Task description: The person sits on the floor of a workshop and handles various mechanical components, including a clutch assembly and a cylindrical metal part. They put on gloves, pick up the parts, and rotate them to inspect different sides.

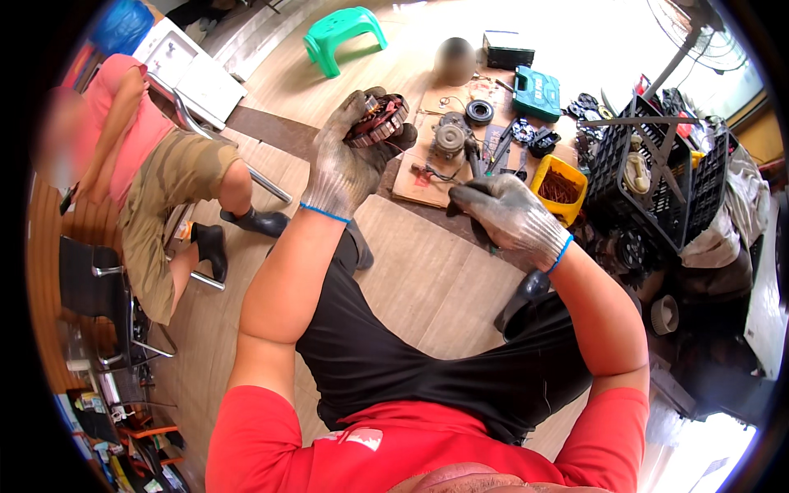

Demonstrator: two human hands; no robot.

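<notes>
My left hand (341, 160), in a grey-white work glove with a blue cuff edge, is raised at centre left. Its fingers wrap round a motor stator (378, 123) with copper-coloured windings. Lower and to the right, my right hand (514, 218), gloved the same way, is closed with curled fingers; what it holds, if anything, is hidden. Just beyond it lies a cardboard sheet (413, 182) bearing a metal motor housing (449, 140), a black ring-shaped part (479, 112) and several hand tools. A yellow tub (567, 207) with copper-coloured wire pieces stands right beside my right hand.
A teal tool case (536, 94) and a black box (508, 53) stand beyond the cardboard. Black plastic crates (633, 156) with parts crowd the right. A green stool (345, 33) is at the far side. On the left sits a person in a pink shirt (144, 115).
</notes>
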